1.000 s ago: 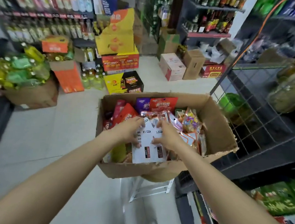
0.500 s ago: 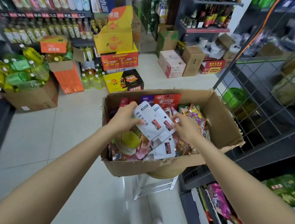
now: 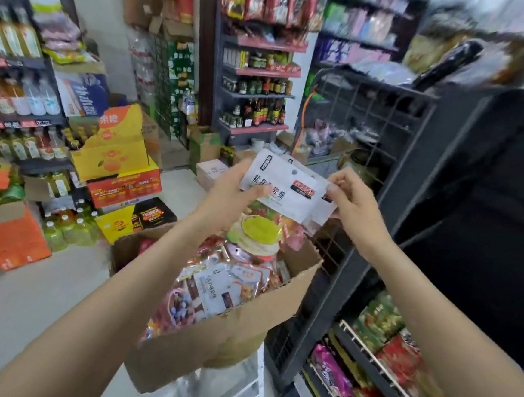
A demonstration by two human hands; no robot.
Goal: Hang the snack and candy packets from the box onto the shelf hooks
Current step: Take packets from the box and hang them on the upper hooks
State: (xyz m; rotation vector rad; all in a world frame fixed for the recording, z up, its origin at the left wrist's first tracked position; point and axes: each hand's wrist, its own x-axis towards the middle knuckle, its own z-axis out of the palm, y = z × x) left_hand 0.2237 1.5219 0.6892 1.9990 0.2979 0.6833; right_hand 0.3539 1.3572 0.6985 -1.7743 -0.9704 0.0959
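Cardboard box [image 3: 211, 344] below my wrists, heaped with packets. Above its far edge, my left hand [image 3: 233, 193] and right hand [image 3: 353, 202] pinch opposite ends of white candy packets [image 3: 282, 184]. Light, floppy, slick film; best gripped near the hanging hole.

One head-worn view looks forward and down, close over the box [image 3: 211, 344]

Glossy plastic packets [image 3: 282, 185]; matt brown cardboard box [image 3: 211, 344].
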